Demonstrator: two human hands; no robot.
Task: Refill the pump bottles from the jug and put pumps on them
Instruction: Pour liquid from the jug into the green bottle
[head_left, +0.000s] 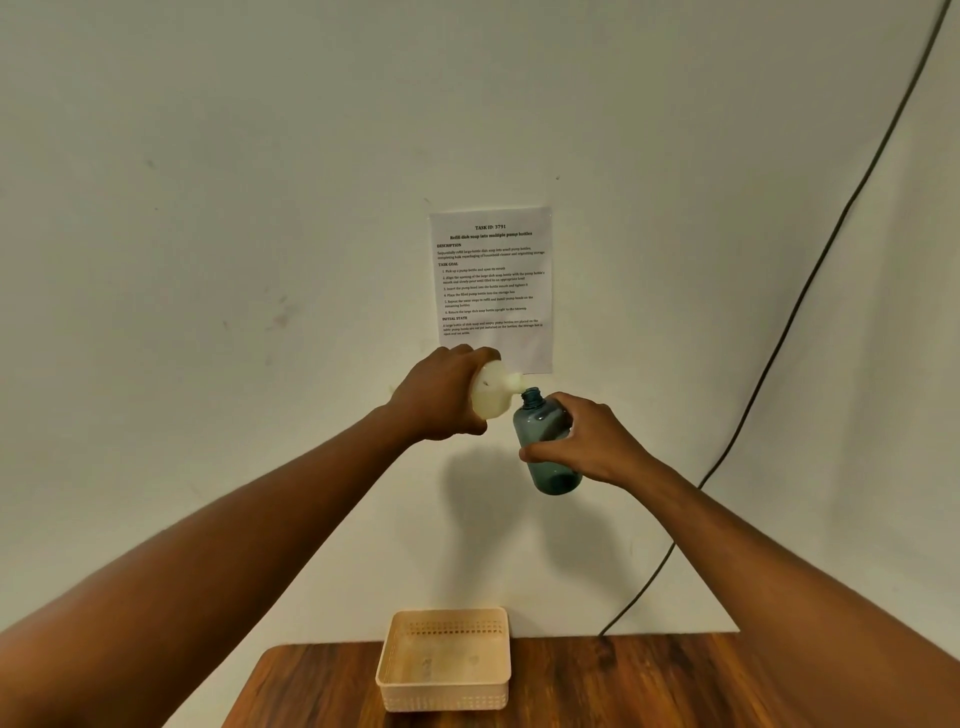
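My left hand (441, 397) grips a translucent white jug (491, 392) with pale liquid in it, tipped to the right so its spout touches the mouth of a blue-grey pump bottle (545, 441). My right hand (587, 441) holds that bottle by its middle, nearly upright and leaning slightly left. Both are held high in the air in front of the wall, well above the table. The bottle has no pump on it. No pumps or other bottles are in view.
A peach perforated plastic basket (400, 670) sits at the back edge of the wooden table (597, 686). A printed task sheet (491, 280) is stuck to the wall. A black cable (779, 343) runs down the wall at right.
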